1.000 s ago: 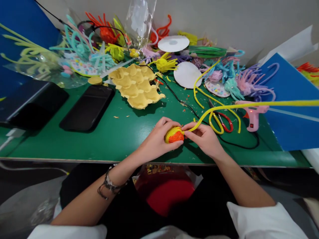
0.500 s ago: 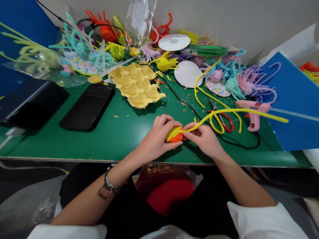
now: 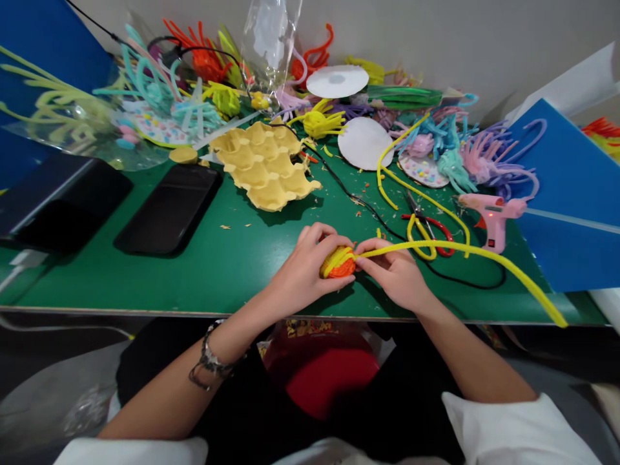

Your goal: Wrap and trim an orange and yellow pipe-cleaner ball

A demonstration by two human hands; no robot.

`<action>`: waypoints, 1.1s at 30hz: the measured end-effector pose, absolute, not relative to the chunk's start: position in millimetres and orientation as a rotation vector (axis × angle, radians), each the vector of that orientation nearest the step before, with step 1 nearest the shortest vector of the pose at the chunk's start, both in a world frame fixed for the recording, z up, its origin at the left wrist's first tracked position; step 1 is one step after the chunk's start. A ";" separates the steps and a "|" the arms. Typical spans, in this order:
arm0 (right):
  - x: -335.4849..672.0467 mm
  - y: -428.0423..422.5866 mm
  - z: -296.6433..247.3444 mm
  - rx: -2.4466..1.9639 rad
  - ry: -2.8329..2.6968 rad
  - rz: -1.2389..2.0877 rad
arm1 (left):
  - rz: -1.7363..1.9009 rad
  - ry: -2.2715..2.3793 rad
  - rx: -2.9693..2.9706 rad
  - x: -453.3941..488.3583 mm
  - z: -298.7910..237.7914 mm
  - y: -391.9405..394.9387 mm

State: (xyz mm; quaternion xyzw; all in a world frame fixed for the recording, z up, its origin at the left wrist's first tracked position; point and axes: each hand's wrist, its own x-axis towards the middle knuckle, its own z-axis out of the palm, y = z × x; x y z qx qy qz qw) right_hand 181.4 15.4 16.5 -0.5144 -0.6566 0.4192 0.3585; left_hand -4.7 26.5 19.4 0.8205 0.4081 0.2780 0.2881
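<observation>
Near the front edge of the green table, my left hand [image 3: 310,261] grips a small rounded piece wrapped in yellow and orange fuzzy stems [image 3: 340,263]. Its fingers curl over the top and the thumb presses from below, hiding part of the piece. My right hand [image 3: 394,271] pinches a long yellow pipe cleaner [image 3: 450,245] right beside the wrapped piece. From the pinch the stem runs off to the right, and its free end droops over the table's front edge. Whether it joins the wrapped piece is hidden by the fingertips.
Red-handled scissors [image 3: 426,226] and a pink glue gun [image 3: 494,216] lie to the right, with a black cord. A yellow egg-carton piece [image 3: 266,165], a phone [image 3: 169,208] and a black device [image 3: 62,200] are to the left. Colourful pipe-cleaner pieces [image 3: 317,121] crowd the back.
The free end of the yellow pipe cleaner has swung down toward the front edge. Both hands and the wrapped piece stay nearly in place.
</observation>
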 end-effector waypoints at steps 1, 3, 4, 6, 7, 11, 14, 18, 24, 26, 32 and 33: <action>181.1 15.2 16.1 -1.317 -1.698 1.075 | 0.739 1.088 2.181 -4.7 19.4 26.6; 179.8 15.1 14.6 -1.286 -1.692 1.089 | 0.731 1.088 2.164 -4.7 19.4 26.9; 179.0 15.2 13.7 -1.269 -1.678 1.103 | 0.730 1.089 2.156 -4.8 19.6 27.1; 178.5 16.0 12.6 -1.248 -1.652 1.124 | 0.730 1.094 2.136 -5.3 20.2 27.7; 179.2 16.7 12.9 -1.249 -1.658 1.120 | 0.733 1.101 2.125 -5.8 20.6 28.2; 194.1 22.7 21.9 -1.387 -1.875 0.865 | 0.759 1.183 2.084 -11.0 23.7 32.9; 216.2 29.3 32.5 -1.667 -2.004 0.373 | 0.819 1.307 2.054 -18.7 26.7 39.1; 243.8 36.9 37.3 -2.193 -1.967 -0.164 | 0.874 1.399 2.016 -28.3 28.6 45.7; 255.3 43.6 31.3 -2.477 -2.005 -0.117 | 0.908 1.399 1.978 -29.8 31.4 46.4; 255.6 44.5 31.1 -2.484 -1.966 -0.055 | 0.932 1.390 1.917 -30.2 33.3 45.9; 263.8 46.0 28.8 -2.282 -1.907 -0.158 | 1.133 1.273 1.412 -36.1 33.1 50.7; 265.8 47.0 28.0 -2.242 -1.861 -0.162 | 1.177 1.234 1.311 -36.5 32.5 52.0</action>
